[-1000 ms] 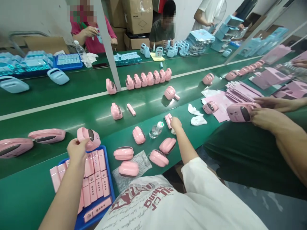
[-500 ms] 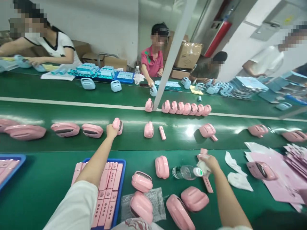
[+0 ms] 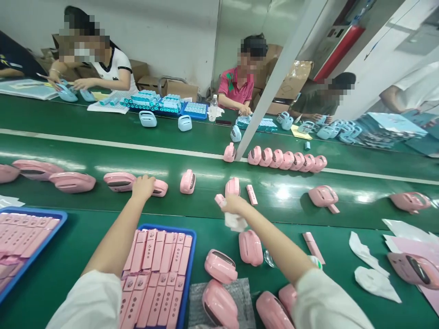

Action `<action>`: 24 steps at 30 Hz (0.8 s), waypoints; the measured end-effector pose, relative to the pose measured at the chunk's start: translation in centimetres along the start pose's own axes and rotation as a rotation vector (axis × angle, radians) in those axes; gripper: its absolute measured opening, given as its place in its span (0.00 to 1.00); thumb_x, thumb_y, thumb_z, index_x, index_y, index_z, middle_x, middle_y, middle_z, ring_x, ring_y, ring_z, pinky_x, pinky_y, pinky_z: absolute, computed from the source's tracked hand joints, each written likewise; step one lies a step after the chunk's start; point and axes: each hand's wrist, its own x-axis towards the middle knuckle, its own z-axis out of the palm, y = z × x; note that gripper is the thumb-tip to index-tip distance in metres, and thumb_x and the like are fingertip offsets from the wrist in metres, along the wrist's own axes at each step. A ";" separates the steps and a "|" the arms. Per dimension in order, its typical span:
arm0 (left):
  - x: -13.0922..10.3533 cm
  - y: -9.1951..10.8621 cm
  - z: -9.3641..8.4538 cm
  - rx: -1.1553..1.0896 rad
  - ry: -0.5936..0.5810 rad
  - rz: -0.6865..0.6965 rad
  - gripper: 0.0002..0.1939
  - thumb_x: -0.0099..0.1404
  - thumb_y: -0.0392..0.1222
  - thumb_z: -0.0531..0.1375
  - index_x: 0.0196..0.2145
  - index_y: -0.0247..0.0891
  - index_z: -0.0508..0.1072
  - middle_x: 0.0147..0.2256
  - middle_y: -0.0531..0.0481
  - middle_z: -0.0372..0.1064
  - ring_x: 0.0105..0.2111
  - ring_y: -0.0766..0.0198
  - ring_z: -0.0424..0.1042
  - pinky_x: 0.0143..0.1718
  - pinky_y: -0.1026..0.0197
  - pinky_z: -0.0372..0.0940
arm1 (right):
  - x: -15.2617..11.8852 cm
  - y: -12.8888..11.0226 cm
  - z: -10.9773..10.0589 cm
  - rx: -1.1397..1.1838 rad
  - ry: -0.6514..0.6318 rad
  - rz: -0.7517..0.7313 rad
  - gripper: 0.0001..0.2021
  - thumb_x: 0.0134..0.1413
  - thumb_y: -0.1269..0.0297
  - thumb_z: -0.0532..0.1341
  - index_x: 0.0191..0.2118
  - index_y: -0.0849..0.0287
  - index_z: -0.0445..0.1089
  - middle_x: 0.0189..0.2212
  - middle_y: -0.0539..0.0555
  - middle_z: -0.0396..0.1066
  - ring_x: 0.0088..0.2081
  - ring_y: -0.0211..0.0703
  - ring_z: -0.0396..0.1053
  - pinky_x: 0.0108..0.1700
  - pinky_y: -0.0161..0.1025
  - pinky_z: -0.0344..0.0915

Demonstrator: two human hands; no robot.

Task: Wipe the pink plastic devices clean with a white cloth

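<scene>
On the green belt, my left hand [image 3: 144, 186] rests over a pink device [image 3: 159, 188], its fingers bent on the near end. Another pink device [image 3: 119, 181] lies just left of that hand. Near the belt's front edge, my right hand [image 3: 233, 204] is closed round a small pink box [image 3: 220, 199], with a white cloth [image 3: 236, 221] hanging under the fingers. Right behind it stands a pink device [image 3: 232, 186], partly covered by the hand. One more upright pink device [image 3: 187, 182] stands between my two hands.
A blue tray [image 3: 193, 256] of pink boxes sits below my left forearm. Several pink devices and a bottle, mostly hidden by my right forearm, lie at the front. A slanted post [image 3: 274, 87] rises beyond the belt. People handle blue devices at the far table.
My left hand has left the upright device and moved left to another. My right hand has moved up and left from beside the bottle, carrying a small pink box and the cloth.
</scene>
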 end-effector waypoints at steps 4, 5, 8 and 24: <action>-3.1 0.7 -0.8 0.021 -0.050 0.157 0.16 0.60 0.40 0.55 0.43 0.34 0.76 0.42 0.36 0.70 0.46 0.47 0.68 0.49 0.50 0.62 | 7.0 -3.1 4.3 0.120 -0.018 0.063 0.15 0.60 0.58 0.59 0.49 0.62 0.68 0.46 0.57 0.70 0.45 0.44 0.71 0.47 0.47 0.70; -4.2 1.2 -1.0 -0.001 -0.056 0.205 0.16 0.61 0.42 0.55 0.44 0.36 0.76 0.41 0.39 0.70 0.45 0.50 0.68 0.48 0.53 0.62 | 8.2 -3.2 5.0 0.169 -0.006 0.068 0.15 0.61 0.58 0.58 0.50 0.60 0.67 0.49 0.57 0.69 0.46 0.43 0.70 0.47 0.47 0.70; -7.5 3.6 -1.0 -0.171 -0.107 0.341 0.17 0.62 0.46 0.55 0.44 0.39 0.77 0.37 0.45 0.69 0.41 0.55 0.68 0.45 0.57 0.63 | 10.4 -2.8 6.0 0.354 0.068 0.053 0.16 0.61 0.59 0.59 0.51 0.60 0.66 0.50 0.56 0.68 0.47 0.45 0.69 0.47 0.47 0.70; -13.7 16.3 6.3 -0.230 -0.451 0.644 0.16 0.57 0.50 0.65 0.42 0.42 0.78 0.40 0.47 0.73 0.43 0.59 0.72 0.43 0.64 0.64 | 0.7 3.2 4.1 0.966 0.474 -0.276 0.16 0.45 0.55 0.60 0.37 0.60 0.73 0.31 0.58 0.78 0.30 0.45 0.73 0.33 0.40 0.68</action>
